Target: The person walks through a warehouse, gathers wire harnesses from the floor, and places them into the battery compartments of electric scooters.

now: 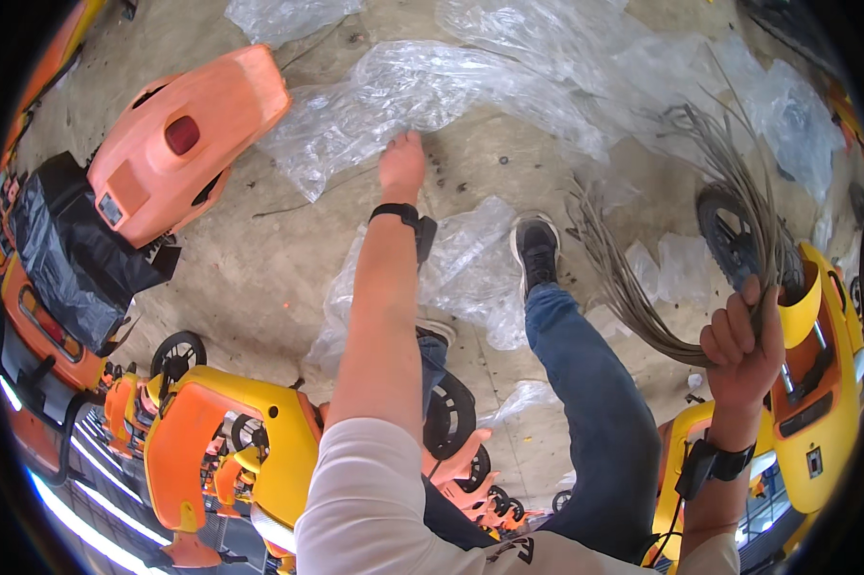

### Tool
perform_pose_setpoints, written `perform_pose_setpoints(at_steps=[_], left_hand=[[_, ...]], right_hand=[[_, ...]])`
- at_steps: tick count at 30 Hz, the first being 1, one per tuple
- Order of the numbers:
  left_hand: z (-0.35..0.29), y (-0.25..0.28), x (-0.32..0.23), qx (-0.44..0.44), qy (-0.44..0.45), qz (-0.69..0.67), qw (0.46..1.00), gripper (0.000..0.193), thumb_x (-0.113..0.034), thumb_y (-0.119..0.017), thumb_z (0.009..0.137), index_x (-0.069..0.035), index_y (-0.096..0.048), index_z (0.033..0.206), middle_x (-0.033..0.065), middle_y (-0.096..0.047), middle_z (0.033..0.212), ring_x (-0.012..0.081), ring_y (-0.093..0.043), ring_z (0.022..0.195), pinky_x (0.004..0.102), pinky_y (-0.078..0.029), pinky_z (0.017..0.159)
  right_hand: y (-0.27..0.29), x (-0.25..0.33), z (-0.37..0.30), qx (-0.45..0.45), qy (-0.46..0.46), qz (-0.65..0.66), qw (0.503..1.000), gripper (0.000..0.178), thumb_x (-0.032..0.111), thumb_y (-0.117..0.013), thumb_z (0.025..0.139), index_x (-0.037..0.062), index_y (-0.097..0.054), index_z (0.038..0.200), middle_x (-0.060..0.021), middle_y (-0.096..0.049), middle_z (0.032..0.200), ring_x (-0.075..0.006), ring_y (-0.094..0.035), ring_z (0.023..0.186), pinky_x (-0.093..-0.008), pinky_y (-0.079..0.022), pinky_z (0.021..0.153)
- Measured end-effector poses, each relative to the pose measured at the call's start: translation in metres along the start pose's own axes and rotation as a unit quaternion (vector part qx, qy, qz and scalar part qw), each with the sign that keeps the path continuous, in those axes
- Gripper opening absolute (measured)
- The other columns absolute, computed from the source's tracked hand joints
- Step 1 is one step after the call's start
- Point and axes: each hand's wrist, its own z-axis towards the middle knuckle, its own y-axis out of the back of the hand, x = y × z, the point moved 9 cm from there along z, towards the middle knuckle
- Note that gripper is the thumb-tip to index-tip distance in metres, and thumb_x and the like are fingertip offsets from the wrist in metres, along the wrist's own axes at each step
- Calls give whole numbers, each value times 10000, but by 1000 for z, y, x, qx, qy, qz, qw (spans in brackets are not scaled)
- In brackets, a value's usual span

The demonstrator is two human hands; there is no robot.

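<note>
My right hand (743, 340) is closed around a bundle of long, thin grey strips (633, 302), bent into a loop. The loose ends fan out to the left and upward over the floor. My left hand (401, 168) reaches down toward the floor, its fingers curled in at the near edge of a crumpled clear plastic sheet (422, 81). What those fingers hold, if anything, is hidden. A thin strip (293, 208) lies on the floor left of that hand.
An orange moulded body panel (178, 144) stands at the left beside black plastic wrapping (54, 254). Yellow and orange vehicles (269, 422) stand lower left, another yellow one (815, 402) at right. More clear plastic (470, 278) lies around my shoe (537, 251) on the concrete.
</note>
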Motion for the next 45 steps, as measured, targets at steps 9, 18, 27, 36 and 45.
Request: perform_pose_setpoints(at_steps=[9,18,27,36,45], left_hand=[[-109,66,23,36,-89,-133,986,178,-122,-579,655,-29,-584,807,164,-560,872,337,-529,836,406,-437,752],[-269,374,-92,38,-85,-433,896,116,-9,-566,753,-1,-557,868,89,-560,780,133,-565,668,266,-478,591],[-196,453,-194,132,-49,-601,787,199,-124,-601,790,26,-542,907,78,-580,780,106,-552,672,241,-475,560],[-46,373,-83,162,48,-552,816,255,-176,-579,765,33,-592,910,92,-616,759,149,-580,608,277,-472,527],[131,294,24,50,5,-132,990,247,-210,-581,671,-43,-623,848,189,-610,875,354,-579,824,402,-469,738]], right_hand=[[2,8,-23,-68,-13,-15,997,225,283,-371,929,94,-453,837,56,-253,530,-46,-223,422,-194,-214,406],[-72,20,-97,57,-72,-83,992,290,290,-501,878,22,-471,985,-95,-580,746,-185,-560,608,-277,-453,530],[-141,79,-107,216,-23,-187,958,260,214,-498,879,31,-427,1049,-26,-511,675,-99,-486,503,-225,-395,428],[-132,146,-40,13,0,-284,959,123,145,-533,841,28,-548,876,-31,-508,553,-120,-457,452,-276,-380,446],[-103,183,42,-76,-24,-180,981,377,470,-401,879,118,-486,774,50,-281,497,-62,-243,390,-218,-212,378]])
